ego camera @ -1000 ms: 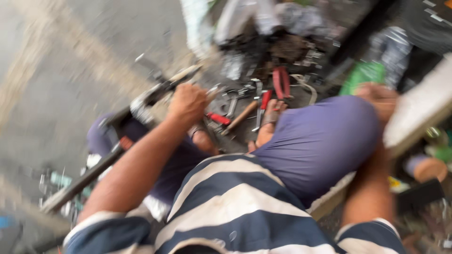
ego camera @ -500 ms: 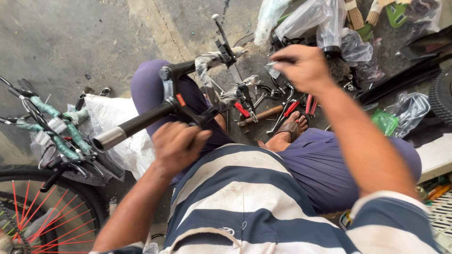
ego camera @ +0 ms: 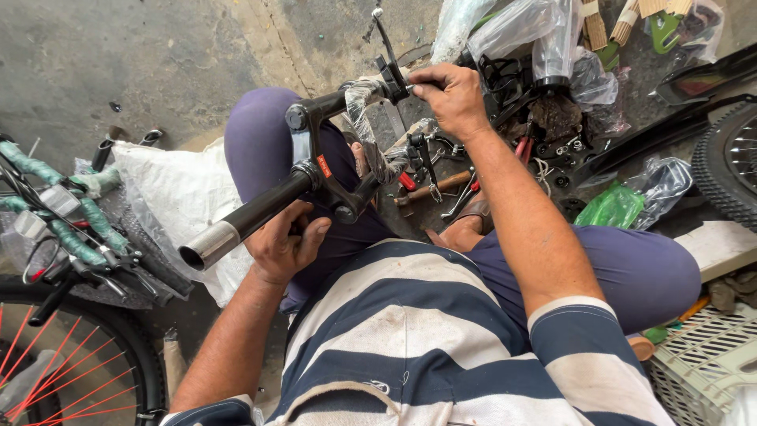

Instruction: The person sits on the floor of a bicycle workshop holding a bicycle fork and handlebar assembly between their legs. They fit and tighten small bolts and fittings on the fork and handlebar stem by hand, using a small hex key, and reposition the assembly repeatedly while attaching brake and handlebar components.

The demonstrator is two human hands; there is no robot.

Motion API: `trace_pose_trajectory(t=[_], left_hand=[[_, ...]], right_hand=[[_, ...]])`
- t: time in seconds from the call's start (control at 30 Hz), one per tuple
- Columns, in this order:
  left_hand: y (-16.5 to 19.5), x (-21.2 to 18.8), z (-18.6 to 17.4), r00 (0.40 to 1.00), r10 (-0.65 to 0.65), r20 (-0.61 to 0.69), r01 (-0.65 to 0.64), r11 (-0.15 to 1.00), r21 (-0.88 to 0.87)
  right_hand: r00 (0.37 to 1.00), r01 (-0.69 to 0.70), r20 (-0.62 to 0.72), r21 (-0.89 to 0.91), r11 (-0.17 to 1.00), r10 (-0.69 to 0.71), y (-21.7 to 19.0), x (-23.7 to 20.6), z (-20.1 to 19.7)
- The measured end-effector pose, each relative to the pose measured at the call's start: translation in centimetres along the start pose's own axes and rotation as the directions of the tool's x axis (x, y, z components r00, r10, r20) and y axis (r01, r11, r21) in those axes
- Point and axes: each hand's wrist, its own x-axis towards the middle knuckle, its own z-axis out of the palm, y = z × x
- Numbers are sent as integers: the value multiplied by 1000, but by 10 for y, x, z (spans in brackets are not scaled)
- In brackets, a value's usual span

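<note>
Handlebar [ego camera: 315, 185] lies across my lap so I can work its far end: my left hand [ego camera: 284, 244] wraps the bar near the stem to steady it, my right hand [ego camera: 449, 95] closes on the wrapped grip by the brake lever [ego camera: 386, 47].

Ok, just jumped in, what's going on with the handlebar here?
A person sits on the concrete floor with a black bicycle handlebar and stem across their lap. The left hand grips the bar near the stem clamp, and the right hand holds the other end, which is partly in clear plastic wrap, by the brake lever. Hand tools, among them a hammer, lie by the feet. A bicycle wheel with red spokes sits at lower left.
</note>
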Motion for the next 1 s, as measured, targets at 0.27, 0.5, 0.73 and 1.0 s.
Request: trace_pose_trajectory(t=[0.27,0.5,0.73,1.0], left_hand=[[0,-1,-1,1000,-9,3,9,1000,-27],[-2,-3,0,1000,-7,2,8,998,-65],[0,-5,0,1000,4,15,-3,998,-69],[-2,-10,1,1000,9,9,-9,997,-72]], right_hand=[[990,-127,41,-87,988,131,-7,3,-2],[987,135,-2,-553,822,-163,4,6,11],[995,82,4,-550,831,-96,2,0,13],[969,236,73,-533,813,-234,2,-4,4]])
